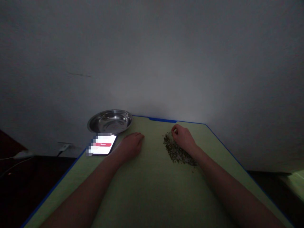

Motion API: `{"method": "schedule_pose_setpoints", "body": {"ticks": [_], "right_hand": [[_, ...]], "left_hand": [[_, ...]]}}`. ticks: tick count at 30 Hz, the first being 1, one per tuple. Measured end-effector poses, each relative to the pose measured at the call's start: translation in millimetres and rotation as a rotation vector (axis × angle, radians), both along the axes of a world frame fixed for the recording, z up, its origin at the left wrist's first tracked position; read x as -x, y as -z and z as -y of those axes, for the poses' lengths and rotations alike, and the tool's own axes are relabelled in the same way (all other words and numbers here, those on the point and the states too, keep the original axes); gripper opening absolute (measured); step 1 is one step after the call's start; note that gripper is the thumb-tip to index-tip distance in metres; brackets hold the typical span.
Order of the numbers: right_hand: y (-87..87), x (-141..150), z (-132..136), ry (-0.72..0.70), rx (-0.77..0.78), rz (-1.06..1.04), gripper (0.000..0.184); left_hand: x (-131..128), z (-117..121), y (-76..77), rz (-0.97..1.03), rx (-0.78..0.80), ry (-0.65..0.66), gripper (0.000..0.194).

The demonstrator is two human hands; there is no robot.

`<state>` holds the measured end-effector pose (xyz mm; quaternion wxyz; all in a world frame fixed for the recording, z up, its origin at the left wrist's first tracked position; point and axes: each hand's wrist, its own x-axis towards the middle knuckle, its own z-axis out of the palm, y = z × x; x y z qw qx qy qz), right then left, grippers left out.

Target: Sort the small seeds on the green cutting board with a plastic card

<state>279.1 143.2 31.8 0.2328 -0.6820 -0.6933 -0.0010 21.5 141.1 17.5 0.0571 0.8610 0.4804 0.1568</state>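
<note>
One heap (177, 154) by the right hand (184, 136)

Small grains, dark mixed with pale, lie loosely spread on the green counter (147, 190), right of the middle. The right hand is over the far right part of the heap, covering some of it; its wrist and forearm run back toward the near right, past the heap's right edge. Thumb and forefinger curl toward each other in a narrow pinch above the far end of the grains. Whether a grain sits between the fingertips is too small to tell. A few stray grains lie just outside the heap, one of them near its closest edge.

The left hand (130, 146) lies well apart from the heap, to its left, with bare counter between the two. It rests back upward, fingers close together and slightly bent, pointing toward the heap. Its underside is hidden, so I cannot tell whether it holds anything.

Just left of the left hand is a phone (104, 145), its screen lit white with a red band and partly blurred into blocks. Behind the phone, at the counter's far left corner, stands a shiny metal bowl (110, 122). A grey wall (154, 63) rises behind.
</note>
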Motion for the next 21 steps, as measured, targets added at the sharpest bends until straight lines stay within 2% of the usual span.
{"method": "schedule_pose_setpoints", "body": {"ticks": [5,11,17,21], "right_hand": [[1.7,-3.3,-5.0,-0.009,0.034,0.008,0.017],[1.5,-3.3,-9.6,-0.057,0.087,0.081,0.018],[-1.3,10.3,-10.1,-0.109,0.103,0.25,0.024],[-5.2,22.3,-10.9,-0.192,0.098,0.385,0.028]], "left_hand": [[0.5,1.8,-6.2,0.035,0.02,-0.051,0.042],[3.5,-1.4,-5.3,0.066,0.016,-0.068,0.041],[3.9,-3.6,-7.1,0.098,-0.028,-0.077,0.038],[3.7,-3.6,-10.2,0.154,-0.041,-0.088,0.036]]}}
